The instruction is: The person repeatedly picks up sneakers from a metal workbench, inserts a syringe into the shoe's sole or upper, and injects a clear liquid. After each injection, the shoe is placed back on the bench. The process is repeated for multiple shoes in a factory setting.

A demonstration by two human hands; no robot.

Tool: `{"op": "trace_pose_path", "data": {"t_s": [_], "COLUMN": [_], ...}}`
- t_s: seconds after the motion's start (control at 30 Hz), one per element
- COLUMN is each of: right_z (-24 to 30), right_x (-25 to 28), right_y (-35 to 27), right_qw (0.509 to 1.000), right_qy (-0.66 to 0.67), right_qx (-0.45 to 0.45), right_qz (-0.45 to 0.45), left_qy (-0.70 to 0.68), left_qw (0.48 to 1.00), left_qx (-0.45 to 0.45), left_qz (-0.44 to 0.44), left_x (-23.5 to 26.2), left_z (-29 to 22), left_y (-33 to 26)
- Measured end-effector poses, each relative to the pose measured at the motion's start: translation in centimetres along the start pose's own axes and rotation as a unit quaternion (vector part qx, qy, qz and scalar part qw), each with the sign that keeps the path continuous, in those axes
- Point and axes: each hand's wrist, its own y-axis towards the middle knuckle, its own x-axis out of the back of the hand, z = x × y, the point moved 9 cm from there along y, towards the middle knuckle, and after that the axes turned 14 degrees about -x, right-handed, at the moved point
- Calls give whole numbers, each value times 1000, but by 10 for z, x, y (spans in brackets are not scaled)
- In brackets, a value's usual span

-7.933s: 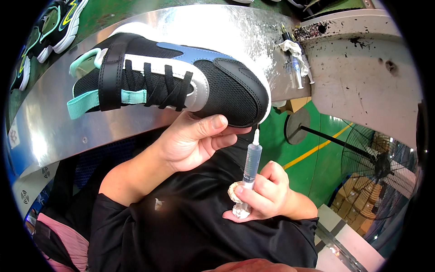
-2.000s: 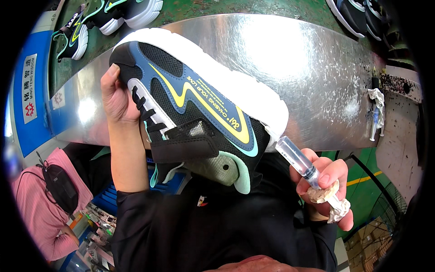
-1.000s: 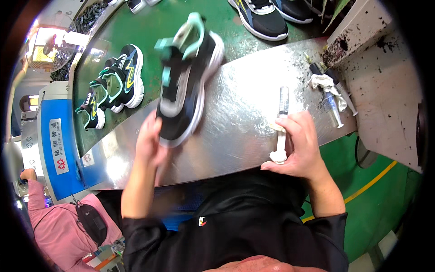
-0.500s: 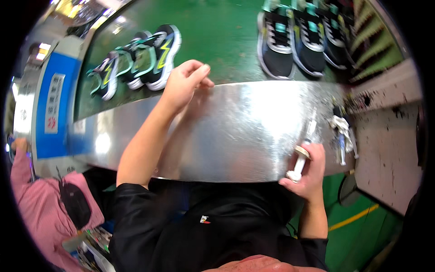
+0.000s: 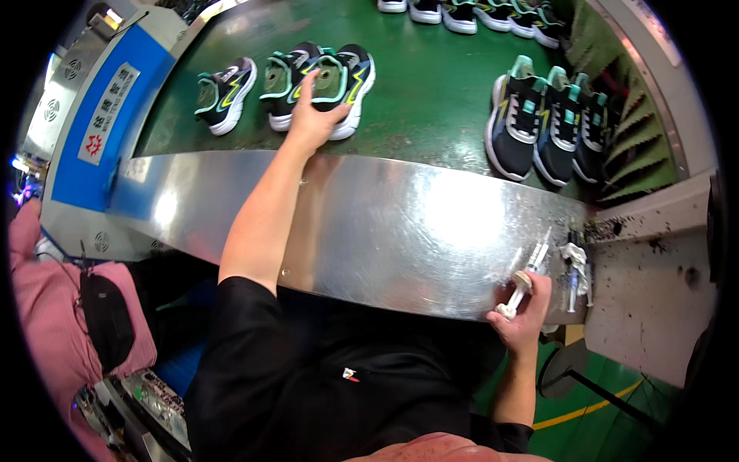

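Left: L hand, arm stretched over the steel bench, fingers spread on a black/teal sneaker lying on the green belt just beyond the bench's far edge, w/ two more sneakers beside it. Right: R hand at the bench's near-R corner, closed round a clear syringe, contents not readable. Three dark sneakers sit on the belt off the bench's far-R edge.

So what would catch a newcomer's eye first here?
Probably the left hand stretched far out over the shiny metal table, resting on a black sneaker on the green belt. Next, the right hand at the table's near edge gripping a syringe. A row of three more sneakers stands on the belt to the right.
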Motion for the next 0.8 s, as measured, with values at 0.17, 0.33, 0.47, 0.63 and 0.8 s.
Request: {"op": "trace_pose_path", "data": {"t_s": [0.17, 0.33, 0.47, 0.63, 0.8], "right_z": [-3, -8, -9, -10, -7], "right_x": [6, 20, 21, 32, 33], "right_y": [-10, -37, -49, -62, -67], "right_qw": [996, 987, 978, 974, 959], "right_qy": [74, 111, 157, 147, 179], "right_qx": [-54, -118, -135, -169, -221], "right_qz": [0, 5, 31, 25, 1], "left_qy": [-207, -195, -9, -306, -73], "left_qw": [977, 971, 975, 931, 957], "left_qx": [30, 10, -87, 139, 145], "left_qz": [37, 137, 204, 142, 240], "left_x": [21, 34, 27, 9, -31], "left_z": [-25, -86, -134, -77, 5], "left_y": [-16, -115, -168, -131, -52]}}
